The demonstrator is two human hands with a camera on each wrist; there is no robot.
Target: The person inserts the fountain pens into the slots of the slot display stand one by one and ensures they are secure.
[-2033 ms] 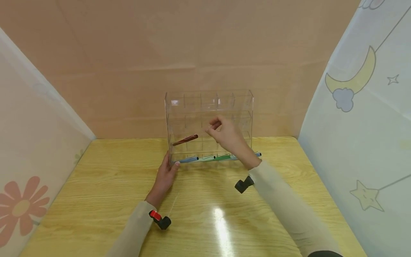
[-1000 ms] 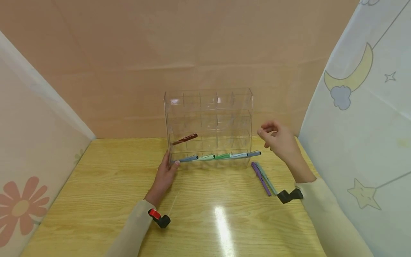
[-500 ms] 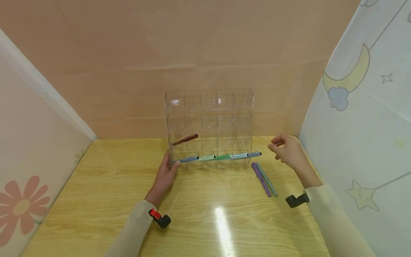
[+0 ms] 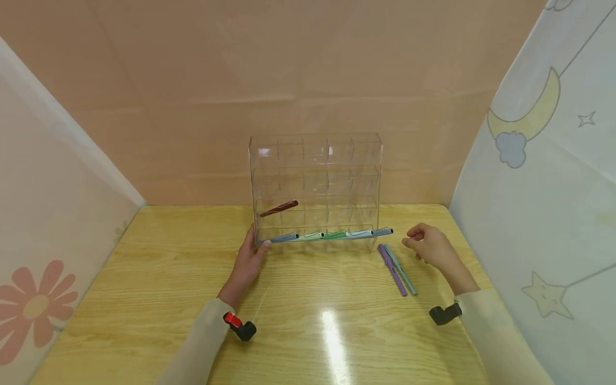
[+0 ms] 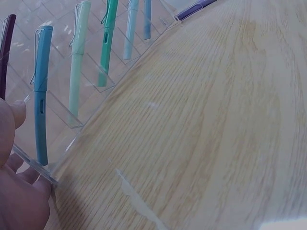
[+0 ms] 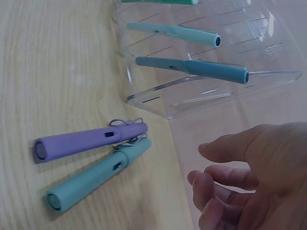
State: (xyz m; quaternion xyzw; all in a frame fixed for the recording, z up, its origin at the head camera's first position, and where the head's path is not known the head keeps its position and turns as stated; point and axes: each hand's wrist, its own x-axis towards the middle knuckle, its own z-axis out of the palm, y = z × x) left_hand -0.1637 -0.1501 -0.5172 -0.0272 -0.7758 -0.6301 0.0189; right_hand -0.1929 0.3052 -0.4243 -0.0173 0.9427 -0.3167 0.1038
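My left hand (image 4: pixel 247 263) grips the lower left corner of a clear acrylic pen rack (image 4: pixel 315 159), thumb in front and fingers at its side and underneath. A dark red pen (image 4: pixel 279 208) leans in the second row up, at the left end. Along the bottom row lean several pens, among them a blue pen (image 5: pixel 42 91), a pale green pen (image 5: pixel 76 62) and a green pen (image 5: pixel 107 43). To the right of the rack my right hand (image 4: pixel 431 248) hovers, fingers loosely bent, holding nothing. Nearest to it on the table lie a purple pen (image 6: pixel 91 143) and a teal pen (image 6: pixel 98 175), side by side.
The wooden table (image 4: pixel 289 321) ends at a tan backdrop (image 4: pixel 308 64) behind the rack. Patterned sheets form a left wall (image 4: pixel 58 176) and a right wall (image 4: pixel 544 203). Each wrist carries a small dark camera. Glare shows on the tabletop near the front.
My right hand has moved from in front of the rack out to the right, then lower, near the two loose pens. My left hand stays on the rack.
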